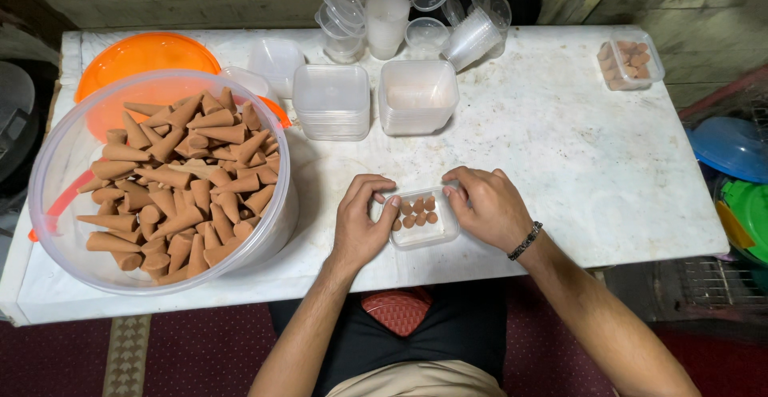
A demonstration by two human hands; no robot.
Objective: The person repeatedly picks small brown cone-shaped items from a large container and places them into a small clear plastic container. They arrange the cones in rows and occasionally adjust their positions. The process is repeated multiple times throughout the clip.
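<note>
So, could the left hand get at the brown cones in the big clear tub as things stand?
Probably yes. The left hand rests at the small clear box, and the big clear tub of brown cones stands just beside it, open on top, with only bare white tabletop between them.

Small home packing workshop, shown by a white marble worktop [560, 149] set against a rough wall, a large tub of brown cones [160, 181], stacked clear plastic boxes [332, 101], lids and cups [472, 37] kept behind.
</note>
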